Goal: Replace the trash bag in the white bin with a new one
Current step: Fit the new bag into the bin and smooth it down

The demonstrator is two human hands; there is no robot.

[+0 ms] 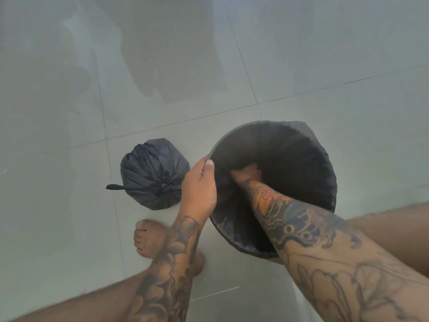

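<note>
i see the bin [274, 189] at centre right of the frame, its mouth facing up at me; a new black bag [308, 173] lines it and laps over the rim, so none of the white wall shows. the coming move, as i judge it, turns on depth: the liner's bottom lies straight down from my right hand [247, 171], along the bin's upright axis, and that hand is already inside the mouth, reaching down the near-left wall. its fingers are lost in the dark plastic, so i cannot tell whether they are spread flat or gripping film.

my left hand [199, 187] is at the left edge of the rim, thumb over the lip inside and fingers hidden outside, pinching the bag against the rim. it is the nearer hand for holding the edge; the right is the nearer one for seating the liner.

the old tied bag [154, 174] sits on the tiled floor [69, 112] just left of the bin, its knot tail pointing toward the left of the frame, close to my left wrist but apart from it. my bare foot [148, 238] is at lower centre, below that bag.

nothing blocks the bin's mouth. risk, in my judgement: pushing down could drag the far edge off the rim at upper right, where a corner of film stands proud.
</note>
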